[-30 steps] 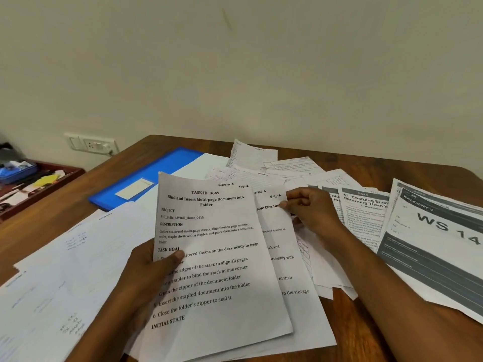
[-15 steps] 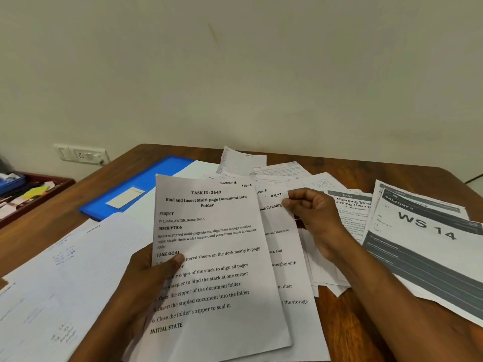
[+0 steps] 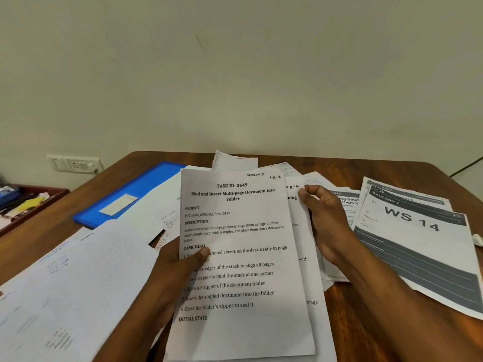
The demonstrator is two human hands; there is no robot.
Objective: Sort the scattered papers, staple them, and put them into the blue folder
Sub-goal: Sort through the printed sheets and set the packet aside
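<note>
My left hand [image 3: 180, 267] grips a printed sheet headed "TASK ID: 3649" [image 3: 243, 257] by its left edge, thumb on the text. Just behind it lies a second sheet [image 3: 300, 231], and my right hand [image 3: 324, 220] pinches its upper right edge. The blue folder [image 3: 136, 194] lies flat at the back left of the wooden table [image 3: 339, 165], partly under white sheets. More papers are scattered around. No stapler is in sight.
Lined handwritten sheets [image 3: 78, 278] cover the left front. Printed pages, one marked "WS 14" [image 3: 413, 223], fan out on the right. A red tray [image 3: 28, 205] with small items stands at the far left by a wall socket [image 3: 75, 164].
The top sheet has slid right and now covers more of the second sheet. My right hand has shifted right along that sheet's edge. The camera has tilted slightly.
</note>
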